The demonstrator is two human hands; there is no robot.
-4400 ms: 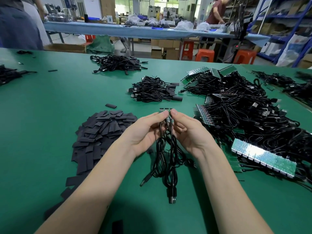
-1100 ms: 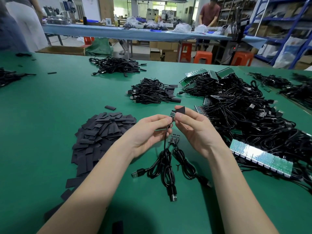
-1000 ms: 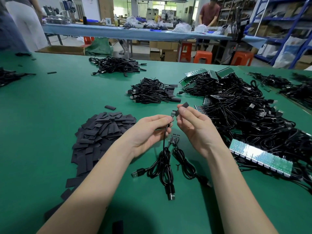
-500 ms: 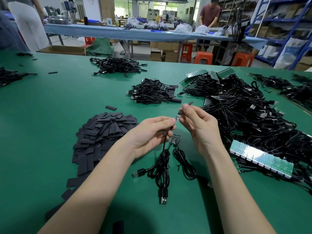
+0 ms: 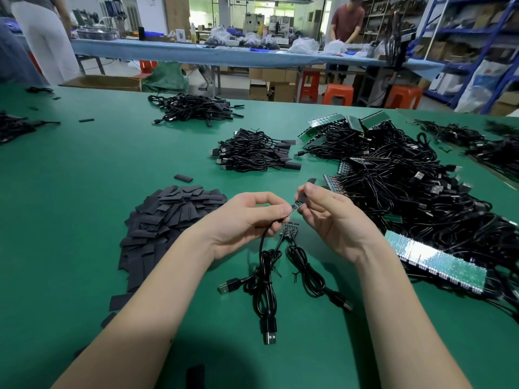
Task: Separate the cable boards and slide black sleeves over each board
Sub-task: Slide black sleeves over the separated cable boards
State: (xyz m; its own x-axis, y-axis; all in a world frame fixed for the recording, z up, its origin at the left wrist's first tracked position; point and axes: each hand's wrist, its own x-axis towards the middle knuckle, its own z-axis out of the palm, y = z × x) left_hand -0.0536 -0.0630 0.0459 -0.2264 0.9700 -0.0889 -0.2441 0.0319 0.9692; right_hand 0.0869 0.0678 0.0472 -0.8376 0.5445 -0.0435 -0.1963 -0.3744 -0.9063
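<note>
My left hand [image 5: 247,217] pinches a small cable board [image 5: 296,205] by its cable end, above the green table [image 5: 70,220]. My right hand [image 5: 328,214] pinches a black sleeve [image 5: 308,184] whose lower end meets the board's tip; most of the sleeve is hidden by my fingers. The held board's black USB cable [image 5: 265,284] hangs down onto the table. A second bare board [image 5: 289,229] with its own cable [image 5: 309,273] lies just below my hands. A heap of flat black sleeves [image 5: 168,220] lies to the left.
A big tangle of cables joined to green board strips [image 5: 432,259] fills the right side. Bundles of sleeved cables [image 5: 255,154] and more cables [image 5: 193,109] lie farther back. People stand at a blue bench [image 5: 224,54] behind.
The joined boards were split; one now lies on the table. My right hand has brought a sleeve to the tip of the board in my left hand and turned it end-on.
</note>
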